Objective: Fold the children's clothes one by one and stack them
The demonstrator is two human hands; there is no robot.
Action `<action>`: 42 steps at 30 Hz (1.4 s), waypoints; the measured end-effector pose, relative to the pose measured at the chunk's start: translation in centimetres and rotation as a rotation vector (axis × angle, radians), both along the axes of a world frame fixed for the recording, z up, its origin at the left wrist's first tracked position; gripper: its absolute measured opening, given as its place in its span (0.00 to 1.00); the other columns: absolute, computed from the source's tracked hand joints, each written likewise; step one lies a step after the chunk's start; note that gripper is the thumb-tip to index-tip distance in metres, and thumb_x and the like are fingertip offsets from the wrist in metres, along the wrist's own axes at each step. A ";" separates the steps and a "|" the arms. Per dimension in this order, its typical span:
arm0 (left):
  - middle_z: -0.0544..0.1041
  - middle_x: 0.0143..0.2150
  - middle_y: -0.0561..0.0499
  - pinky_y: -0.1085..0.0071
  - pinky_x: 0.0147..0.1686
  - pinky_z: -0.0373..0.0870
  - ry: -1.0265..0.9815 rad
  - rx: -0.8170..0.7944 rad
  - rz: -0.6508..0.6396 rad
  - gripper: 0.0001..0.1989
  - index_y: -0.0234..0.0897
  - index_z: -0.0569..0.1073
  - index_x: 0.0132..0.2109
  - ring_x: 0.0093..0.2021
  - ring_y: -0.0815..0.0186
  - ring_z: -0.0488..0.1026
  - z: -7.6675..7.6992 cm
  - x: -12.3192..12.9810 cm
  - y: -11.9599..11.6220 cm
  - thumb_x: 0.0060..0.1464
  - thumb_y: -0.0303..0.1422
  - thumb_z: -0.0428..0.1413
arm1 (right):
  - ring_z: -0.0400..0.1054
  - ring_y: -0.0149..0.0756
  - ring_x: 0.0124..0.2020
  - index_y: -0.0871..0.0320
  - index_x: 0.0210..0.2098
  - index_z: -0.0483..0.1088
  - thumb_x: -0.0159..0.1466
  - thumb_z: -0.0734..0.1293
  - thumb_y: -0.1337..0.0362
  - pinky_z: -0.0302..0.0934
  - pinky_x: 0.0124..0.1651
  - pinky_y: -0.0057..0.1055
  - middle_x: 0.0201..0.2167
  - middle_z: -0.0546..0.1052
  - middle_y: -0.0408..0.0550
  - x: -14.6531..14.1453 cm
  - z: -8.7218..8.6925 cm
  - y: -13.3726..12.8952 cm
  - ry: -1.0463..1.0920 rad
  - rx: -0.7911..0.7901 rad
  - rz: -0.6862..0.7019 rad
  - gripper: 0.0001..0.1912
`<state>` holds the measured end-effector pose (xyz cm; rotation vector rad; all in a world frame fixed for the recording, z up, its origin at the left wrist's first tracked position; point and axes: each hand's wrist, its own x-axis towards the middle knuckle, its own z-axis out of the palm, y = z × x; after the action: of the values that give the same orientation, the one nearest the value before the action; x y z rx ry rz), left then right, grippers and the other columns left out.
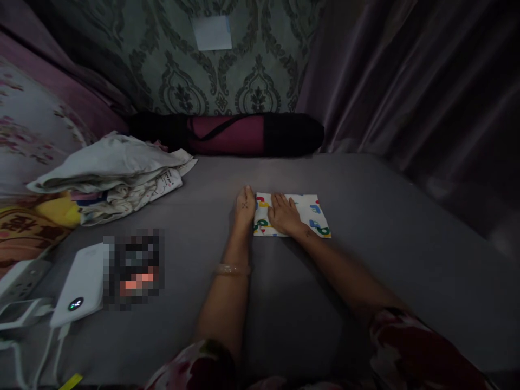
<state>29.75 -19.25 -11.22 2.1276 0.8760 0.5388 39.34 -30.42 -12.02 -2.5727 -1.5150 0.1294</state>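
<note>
Along the far edge of the gray surface (426,260), I see a long black and pink bag (233,134) with a black strap. Behind it is a wall (258,81) with big curly shapes, and a white square (212,33) is up on it. A purple curtain (398,81) hangs to my right. At the far left corner, I see a messy pile of clothes (117,165) near a white cloth with pink flowers (32,127). Something yellow (60,210) and a brown cushion (26,233) are by the left edge. Closer to me on that side are a white power strip (24,280), white cords (45,355) and a white power bank (81,281) with a little round screen (76,304). Just beside the power bank is a blurred-out thing (138,271); I can't tell what it is. A small yellow strip (71,382) is at the near edge, on my left.
</note>
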 end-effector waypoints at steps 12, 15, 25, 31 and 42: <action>0.76 0.53 0.38 0.66 0.55 0.64 -0.085 -0.037 0.257 0.24 0.31 0.72 0.54 0.58 0.57 0.70 0.6 0.8 -0.8 0.67 0.37 0.35 | 0.39 0.46 0.71 0.72 0.68 0.50 0.70 0.48 0.59 0.33 0.69 0.46 0.70 0.50 0.59 -3.5 0.0 2.2 0.051 0.022 0.078 0.32; 0.77 0.50 0.38 0.64 0.53 0.66 -0.046 0.010 0.225 0.24 0.32 0.72 0.52 0.54 0.57 0.73 0.6 1.3 -1.4 0.67 0.38 0.36 | 0.40 0.45 0.70 0.71 0.68 0.48 0.70 0.49 0.59 0.37 0.69 0.43 0.70 0.50 0.59 -2.7 0.4 1.4 0.102 0.047 0.142 0.32; 0.67 0.63 0.38 0.57 0.66 0.50 0.147 0.479 -0.105 0.21 0.28 0.64 0.61 0.67 0.57 0.58 -0.9 3.3 -5.8 0.64 0.28 0.41 | 0.41 0.46 0.70 0.72 0.67 0.51 0.69 0.48 0.64 0.34 0.70 0.43 0.69 0.52 0.60 2.0 0.5 -4.2 -0.035 0.121 -0.021 0.30; 0.59 0.68 0.39 0.55 0.67 0.48 0.365 0.500 -0.145 0.26 0.25 0.59 0.66 0.69 0.54 0.52 -2.0 3.5 -7.0 0.66 0.35 0.38 | 0.42 0.43 0.70 0.71 0.67 0.52 0.69 0.48 0.62 0.36 0.69 0.43 0.69 0.52 0.57 2.8 -0.5 -4.6 -0.036 0.099 0.003 0.30; 0.57 0.69 0.38 0.56 0.67 0.46 0.401 0.578 -0.052 0.29 0.25 0.58 0.67 0.70 0.54 0.51 -1.8 3.1 -6.0 0.67 0.39 0.35 | 0.41 0.44 0.70 0.71 0.67 0.51 0.70 0.48 0.59 0.33 0.70 0.44 0.69 0.52 0.58 3.8 -0.5 -5.2 -0.064 0.119 -0.071 0.31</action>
<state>32.88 -25.25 -13.02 2.8454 0.9556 0.3692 43.11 -35.63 -12.56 -2.5546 -1.4043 -0.0509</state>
